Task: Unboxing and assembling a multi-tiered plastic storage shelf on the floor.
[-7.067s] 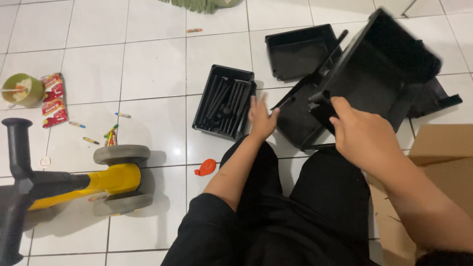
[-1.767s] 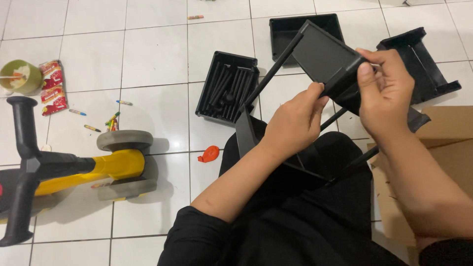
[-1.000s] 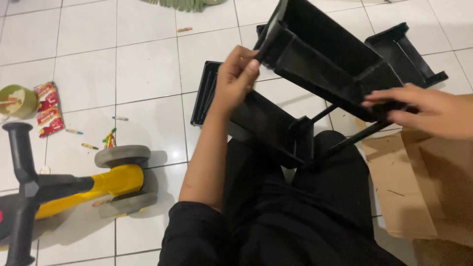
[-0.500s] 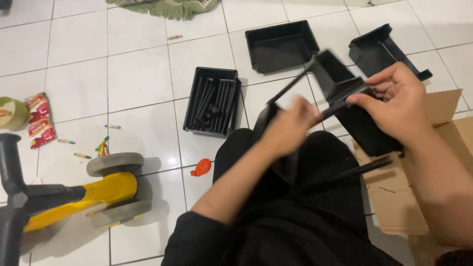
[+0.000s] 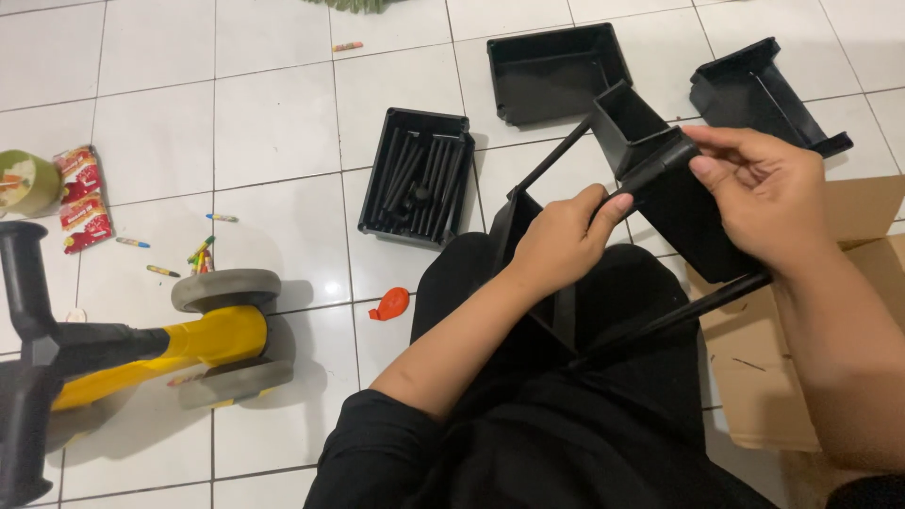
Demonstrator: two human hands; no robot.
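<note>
A yellow scooter, scattered crayons and an orange balloon lie about.

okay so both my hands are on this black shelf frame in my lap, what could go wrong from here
The left hand and right hand pinch one corner of the black tray, so fingers could get nipped at the rod joint. The long rod juts toward the cardboard box and might snag. Loose crayons and the toy scooter lie close; tripping hazard.
</note>
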